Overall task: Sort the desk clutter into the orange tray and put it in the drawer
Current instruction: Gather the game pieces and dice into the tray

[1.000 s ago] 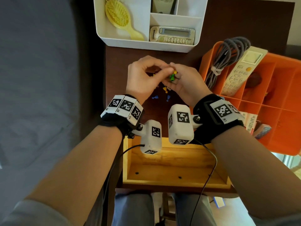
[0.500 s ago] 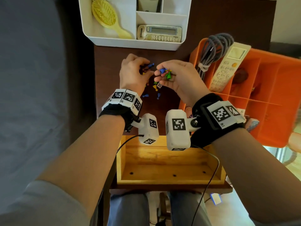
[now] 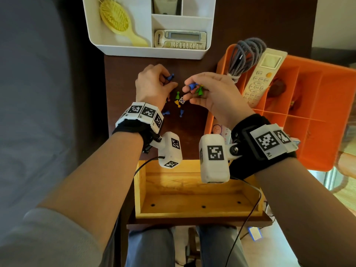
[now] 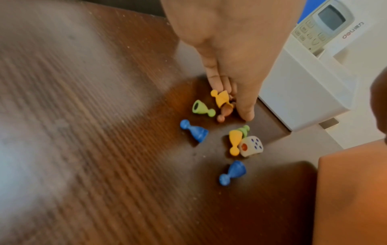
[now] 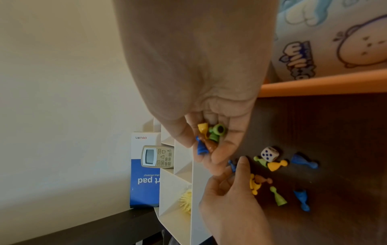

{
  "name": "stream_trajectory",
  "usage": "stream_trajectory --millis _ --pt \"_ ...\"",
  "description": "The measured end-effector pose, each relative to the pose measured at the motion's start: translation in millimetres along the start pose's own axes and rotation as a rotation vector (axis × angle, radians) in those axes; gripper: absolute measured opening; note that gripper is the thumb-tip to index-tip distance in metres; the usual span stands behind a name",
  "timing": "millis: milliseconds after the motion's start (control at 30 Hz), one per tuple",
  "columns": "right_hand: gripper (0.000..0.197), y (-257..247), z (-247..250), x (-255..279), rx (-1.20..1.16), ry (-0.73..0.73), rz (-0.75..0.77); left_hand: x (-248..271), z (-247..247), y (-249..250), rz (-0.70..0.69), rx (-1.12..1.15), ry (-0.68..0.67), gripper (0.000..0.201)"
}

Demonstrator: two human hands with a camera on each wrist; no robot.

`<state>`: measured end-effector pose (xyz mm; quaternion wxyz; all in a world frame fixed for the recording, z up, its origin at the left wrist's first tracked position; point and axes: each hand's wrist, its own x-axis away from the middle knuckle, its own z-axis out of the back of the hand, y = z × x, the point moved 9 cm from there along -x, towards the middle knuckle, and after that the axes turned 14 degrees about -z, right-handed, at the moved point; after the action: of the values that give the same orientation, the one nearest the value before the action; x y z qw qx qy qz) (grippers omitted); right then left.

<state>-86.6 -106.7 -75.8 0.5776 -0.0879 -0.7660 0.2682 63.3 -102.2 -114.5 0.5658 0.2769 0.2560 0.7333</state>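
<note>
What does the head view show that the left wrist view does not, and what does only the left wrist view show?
Only the head view shows the open wooden drawer, the yellow hairbrush, the grey cable in the orange tray, and the right hand holding several pawns. Only the left wrist view shows clearly a brown pawn by the left hand. Both show the die and loose pawns on the dark desk.

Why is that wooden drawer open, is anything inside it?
The drawer is pulled out and looks empty: its bare wooden bottom shows. I cannot tell why.
</note>
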Motion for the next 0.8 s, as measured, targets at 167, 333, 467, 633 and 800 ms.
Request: stream_trajectory --millis 167,333,467,633,800 --pt "0.024 0.4 0.8 -0.4 -0.003 0.006 -0.004 -0.9 -1.2 -0.2 0.015 -0.011 -0.022 0.025" --pt "0.023 0.3 1.3 -0.7 -0.020 0.008 -0.007 -2.7 -3.9 1.1 0.002 -0.034 -0.050 0.027" --pt "0.024 -0.4 1.6 -0.6 -0.027 0.015 -0.007 -1.7 -1.8 -3.0 0.039 0.071 0.000 0.025" --pt "0.025 1.0 1.4 -0.7 -0.050 0.037 -0.022 3.0 9.2 -7.1 0.098 0.262 0.082 0.024" --pt "0.025 4.4 -1.0 -1.7 -0.049 0.079 -0.062 15.9 14.6 -9.7 0.127 0.534 0.094 0.008"
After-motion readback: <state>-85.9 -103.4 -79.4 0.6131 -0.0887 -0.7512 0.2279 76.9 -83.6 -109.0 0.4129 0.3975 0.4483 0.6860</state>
